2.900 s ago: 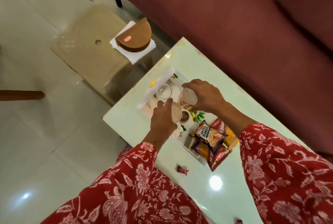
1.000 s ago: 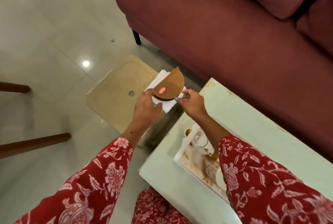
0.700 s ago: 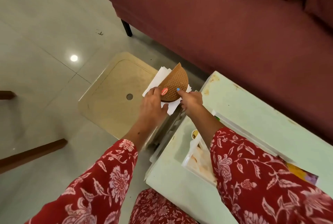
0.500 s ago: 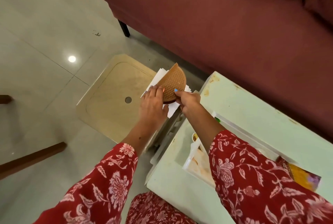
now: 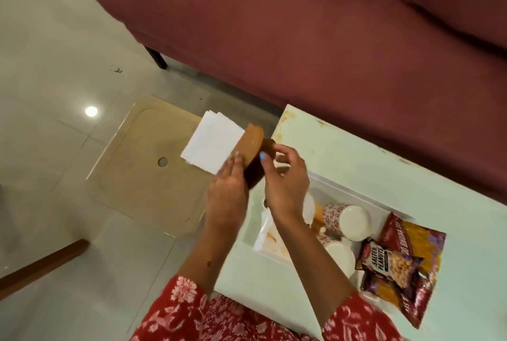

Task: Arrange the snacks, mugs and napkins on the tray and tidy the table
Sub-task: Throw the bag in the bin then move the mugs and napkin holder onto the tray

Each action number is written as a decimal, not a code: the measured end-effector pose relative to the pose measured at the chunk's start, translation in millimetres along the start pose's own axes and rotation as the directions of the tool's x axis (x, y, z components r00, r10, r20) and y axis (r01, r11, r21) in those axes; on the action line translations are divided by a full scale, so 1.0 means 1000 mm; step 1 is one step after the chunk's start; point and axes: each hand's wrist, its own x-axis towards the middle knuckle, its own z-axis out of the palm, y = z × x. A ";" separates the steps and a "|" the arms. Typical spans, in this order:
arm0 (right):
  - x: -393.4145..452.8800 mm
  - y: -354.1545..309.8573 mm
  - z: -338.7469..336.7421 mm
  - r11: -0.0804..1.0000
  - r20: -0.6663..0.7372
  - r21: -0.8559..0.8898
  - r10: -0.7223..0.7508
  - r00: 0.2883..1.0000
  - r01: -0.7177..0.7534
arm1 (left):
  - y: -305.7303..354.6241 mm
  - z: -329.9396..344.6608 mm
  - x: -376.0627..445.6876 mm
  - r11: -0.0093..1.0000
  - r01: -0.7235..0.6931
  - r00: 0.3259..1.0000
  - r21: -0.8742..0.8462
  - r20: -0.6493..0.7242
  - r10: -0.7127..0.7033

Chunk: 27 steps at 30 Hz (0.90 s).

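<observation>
Above, both hands grip the holder: left hand pinches napkins against it, right hand clasps its far side; tray lies below the right hand.

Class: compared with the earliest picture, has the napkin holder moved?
Yes. The napkin holder, then resting on the stool, is now lifted off it, toward the table.
</observation>
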 end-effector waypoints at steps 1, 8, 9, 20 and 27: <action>-0.003 0.008 -0.012 0.999 -0.036 0.003 0.041 0.998 -0.041 | 0.007 0.007 -0.008 0.999 -0.014 1.000 -0.038 0.009 0.015; -0.007 0.073 -0.063 0.970 -0.023 -0.088 0.227 0.974 -0.229 | 0.038 0.075 -0.041 0.924 0.031 0.985 -0.381 0.170 0.037; -0.004 0.080 -0.066 0.965 -0.024 -0.134 0.224 0.974 -0.225 | 0.039 0.084 -0.040 0.927 0.048 0.973 -0.373 0.227 0.040; 0.015 0.124 -0.071 0.930 0.123 -0.318 0.231 0.965 -0.182 | 0.041 0.116 -0.023 0.914 0.173 0.903 -0.368 0.430 0.003; 0.017 0.129 -0.069 0.931 0.169 -0.319 0.240 0.956 -0.177 | 0.033 0.128 -0.019 0.914 0.214 0.886 -0.344 0.463 -0.033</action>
